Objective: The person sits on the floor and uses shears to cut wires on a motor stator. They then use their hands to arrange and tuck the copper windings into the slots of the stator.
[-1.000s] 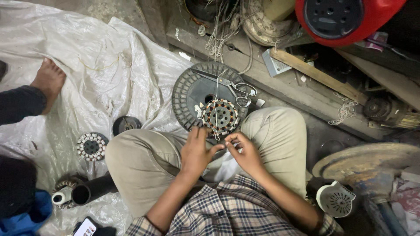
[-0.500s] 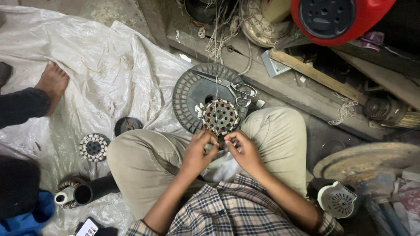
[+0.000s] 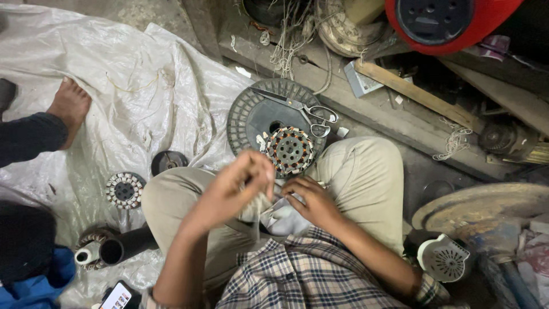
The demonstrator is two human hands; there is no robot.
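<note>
While the person sits cross-legged at the centre of the frame, the left hand [image 3: 237, 186] is raised above the lap, its fingers pinched narrow on a small pale scrap that is too blurred to identify; the right hand [image 3: 311, 200] rests just beside it, fingers curled over crumpled whitish material in the lap, though what it grips I cannot tell; just above both hands, near the knees, sits a wound motor stator [image 3: 290, 150] with copper coils, lying on a dark round fan cover [image 3: 249, 117]; scissors [image 3: 309, 111] lie across the upper part of that cover; at lower left a second stator [image 3: 124, 190] rests on the white plastic sheet [image 3: 103, 74]; a bare foot [image 3: 70, 106] of another person shows at the left edge; a phone [image 3: 117, 296] lies at the bottom left.
</note>
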